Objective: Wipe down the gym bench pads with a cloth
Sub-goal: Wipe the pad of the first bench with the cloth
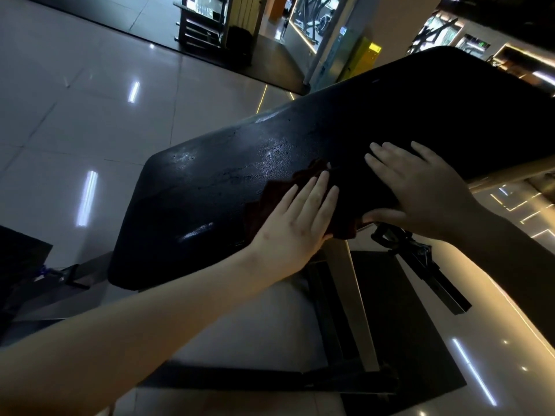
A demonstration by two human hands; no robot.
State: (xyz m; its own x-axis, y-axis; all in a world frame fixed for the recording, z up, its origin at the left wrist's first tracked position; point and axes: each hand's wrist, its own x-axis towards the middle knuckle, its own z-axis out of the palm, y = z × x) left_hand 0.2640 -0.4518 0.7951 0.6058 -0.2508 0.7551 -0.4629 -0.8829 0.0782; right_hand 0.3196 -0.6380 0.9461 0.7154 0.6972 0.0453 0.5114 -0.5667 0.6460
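Observation:
A long black bench pad [228, 187] slants across the view from lower left to upper right, its leather glossy with light reflections. A dark reddish-brown cloth [279, 187] lies on the pad near its near edge. My left hand [297, 223] lies flat on the cloth with straight fingers, pressing it onto the pad. My right hand [420, 187] rests on the pad just right of the cloth, fingers spread on top and the thumb under the pad's near edge.
The bench's dark metal frame [327, 307] and an adjustment bracket [420, 259] sit below the pad on a black floor mat. Shiny tiled floor [90, 121] spreads left. A metal rack [204, 22] and a yellow box [363, 55] stand far back.

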